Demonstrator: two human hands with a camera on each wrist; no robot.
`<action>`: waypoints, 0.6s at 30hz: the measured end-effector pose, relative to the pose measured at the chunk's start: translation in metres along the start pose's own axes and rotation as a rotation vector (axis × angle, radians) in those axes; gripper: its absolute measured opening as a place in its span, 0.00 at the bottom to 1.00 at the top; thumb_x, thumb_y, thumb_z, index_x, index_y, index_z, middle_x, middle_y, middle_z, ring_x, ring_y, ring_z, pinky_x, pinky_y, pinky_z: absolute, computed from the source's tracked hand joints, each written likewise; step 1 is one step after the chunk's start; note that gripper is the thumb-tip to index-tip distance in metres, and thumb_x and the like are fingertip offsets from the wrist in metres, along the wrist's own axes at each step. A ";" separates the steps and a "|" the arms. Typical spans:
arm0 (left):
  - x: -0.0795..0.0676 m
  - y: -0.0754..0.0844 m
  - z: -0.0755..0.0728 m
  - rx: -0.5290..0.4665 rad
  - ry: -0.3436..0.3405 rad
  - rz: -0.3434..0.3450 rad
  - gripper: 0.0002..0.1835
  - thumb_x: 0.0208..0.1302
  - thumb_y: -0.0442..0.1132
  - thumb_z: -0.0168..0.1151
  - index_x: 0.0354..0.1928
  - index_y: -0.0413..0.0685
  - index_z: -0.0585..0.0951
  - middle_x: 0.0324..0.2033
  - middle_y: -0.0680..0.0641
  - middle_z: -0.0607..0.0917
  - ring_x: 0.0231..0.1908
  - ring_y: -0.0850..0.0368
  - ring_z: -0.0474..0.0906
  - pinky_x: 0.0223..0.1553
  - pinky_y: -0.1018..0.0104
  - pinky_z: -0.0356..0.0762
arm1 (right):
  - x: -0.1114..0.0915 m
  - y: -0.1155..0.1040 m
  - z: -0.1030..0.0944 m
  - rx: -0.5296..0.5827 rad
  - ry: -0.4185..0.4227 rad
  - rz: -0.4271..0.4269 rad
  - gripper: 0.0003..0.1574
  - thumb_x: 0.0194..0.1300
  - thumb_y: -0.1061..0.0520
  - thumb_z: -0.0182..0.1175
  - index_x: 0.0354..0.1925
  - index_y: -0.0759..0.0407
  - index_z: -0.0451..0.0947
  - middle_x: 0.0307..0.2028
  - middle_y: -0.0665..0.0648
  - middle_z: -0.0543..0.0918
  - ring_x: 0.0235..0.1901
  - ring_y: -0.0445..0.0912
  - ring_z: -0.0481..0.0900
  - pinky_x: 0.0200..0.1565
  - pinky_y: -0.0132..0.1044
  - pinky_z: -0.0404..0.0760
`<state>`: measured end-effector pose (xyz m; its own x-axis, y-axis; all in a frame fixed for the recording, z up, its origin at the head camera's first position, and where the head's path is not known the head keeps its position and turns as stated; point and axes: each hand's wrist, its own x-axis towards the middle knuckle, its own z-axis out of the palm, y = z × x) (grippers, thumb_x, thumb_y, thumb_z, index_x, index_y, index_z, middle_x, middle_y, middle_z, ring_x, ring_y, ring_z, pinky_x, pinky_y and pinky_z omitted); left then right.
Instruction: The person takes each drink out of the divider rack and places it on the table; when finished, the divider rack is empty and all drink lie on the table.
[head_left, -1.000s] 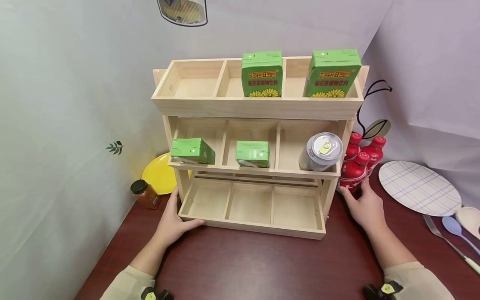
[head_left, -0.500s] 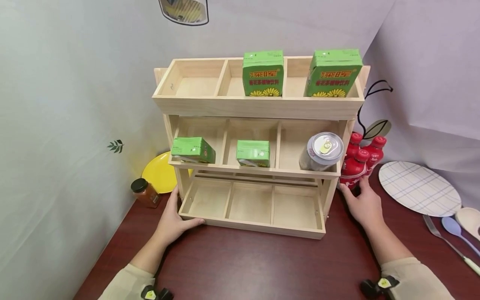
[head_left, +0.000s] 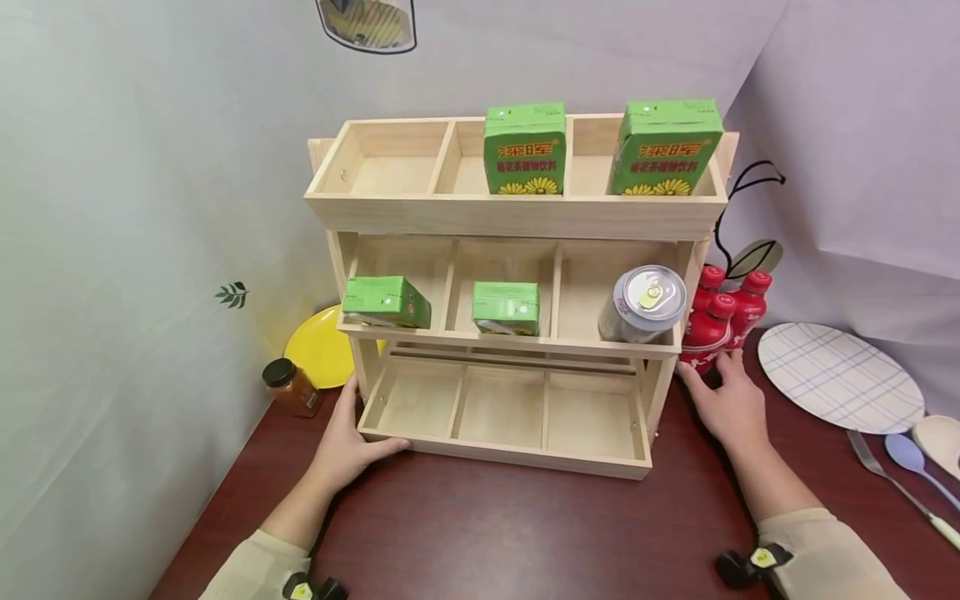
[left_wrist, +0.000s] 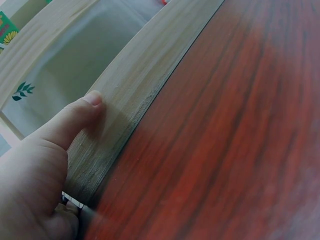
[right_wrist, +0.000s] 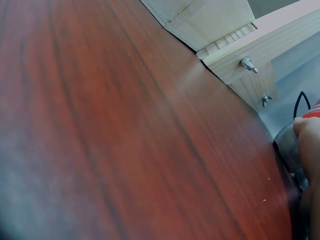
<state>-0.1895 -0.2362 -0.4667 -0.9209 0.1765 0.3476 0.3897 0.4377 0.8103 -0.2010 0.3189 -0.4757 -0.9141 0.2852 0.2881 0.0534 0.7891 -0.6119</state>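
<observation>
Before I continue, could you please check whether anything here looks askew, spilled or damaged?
The leftmost green carton on the middle tier looks turned askew, while the neighbouring carton faces nearly straight forward. I see no spill or obvious damage.

The person's left hand (head_left: 345, 446) grips the wooden rack (head_left: 517, 218) at its eight o'clock, thumb (head_left: 387, 449) against the lowest tier (head_left: 517, 457). Round at four, the right hand (head_left: 729, 410) holds the foremost of three red bottles (head_left: 707, 333) bunched beside the rack. A silver can (head_left: 637, 308) stands towards three, on the middle tier (head_left: 510, 340).
</observation>
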 end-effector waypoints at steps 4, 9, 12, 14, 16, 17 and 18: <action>-0.001 0.014 -0.001 -0.005 -0.004 -0.003 0.67 0.35 0.40 0.85 0.76 0.53 0.50 0.62 0.41 0.68 0.56 0.45 0.68 0.54 0.64 0.66 | 0.000 0.002 0.000 0.003 -0.019 0.011 0.48 0.68 0.35 0.53 0.74 0.59 0.55 0.70 0.76 0.48 0.64 0.76 0.54 0.57 0.70 0.56; 0.000 0.010 -0.001 -0.014 -0.003 -0.005 0.66 0.35 0.41 0.85 0.75 0.53 0.51 0.62 0.42 0.68 0.57 0.45 0.68 0.53 0.66 0.67 | -0.001 -0.001 -0.002 0.008 -0.050 0.018 0.48 0.67 0.34 0.53 0.74 0.57 0.53 0.70 0.76 0.47 0.64 0.77 0.53 0.56 0.71 0.56; 0.000 -0.003 0.000 -0.009 -0.003 -0.008 0.67 0.34 0.43 0.85 0.75 0.59 0.50 0.62 0.46 0.68 0.57 0.50 0.68 0.54 0.68 0.66 | -0.003 -0.005 -0.003 0.059 0.033 0.073 0.45 0.66 0.36 0.56 0.73 0.55 0.59 0.68 0.72 0.61 0.64 0.68 0.63 0.58 0.64 0.61; 0.001 -0.012 0.001 0.000 -0.005 -0.010 0.68 0.33 0.45 0.85 0.76 0.63 0.50 0.62 0.48 0.68 0.57 0.52 0.68 0.54 0.69 0.66 | -0.003 -0.008 -0.004 0.143 0.159 0.126 0.40 0.63 0.39 0.60 0.69 0.53 0.66 0.61 0.68 0.73 0.58 0.56 0.72 0.57 0.50 0.68; 0.001 -0.018 0.001 0.001 -0.003 -0.012 0.68 0.32 0.46 0.85 0.75 0.65 0.49 0.63 0.50 0.67 0.57 0.54 0.68 0.54 0.70 0.65 | -0.002 -0.013 -0.006 0.248 0.314 0.142 0.33 0.62 0.44 0.63 0.63 0.54 0.73 0.55 0.61 0.80 0.49 0.47 0.78 0.52 0.36 0.71; 0.002 -0.019 0.001 0.000 -0.001 -0.008 0.68 0.32 0.46 0.86 0.75 0.65 0.50 0.63 0.50 0.67 0.57 0.54 0.68 0.54 0.69 0.66 | -0.001 -0.016 -0.007 0.306 0.385 0.129 0.29 0.61 0.48 0.63 0.60 0.55 0.76 0.53 0.59 0.81 0.45 0.43 0.79 0.49 0.31 0.72; 0.002 -0.020 0.001 -0.001 0.000 -0.009 0.68 0.32 0.46 0.86 0.75 0.65 0.50 0.62 0.50 0.68 0.57 0.54 0.68 0.54 0.69 0.66 | -0.001 -0.019 -0.009 0.360 0.439 0.103 0.27 0.61 0.50 0.64 0.58 0.56 0.77 0.53 0.57 0.81 0.44 0.41 0.80 0.47 0.27 0.72</action>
<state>-0.1986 -0.2431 -0.4826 -0.9242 0.1725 0.3407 0.3818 0.4381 0.8138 -0.1977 0.3084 -0.4571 -0.6549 0.6107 0.4451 -0.0769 0.5321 -0.8432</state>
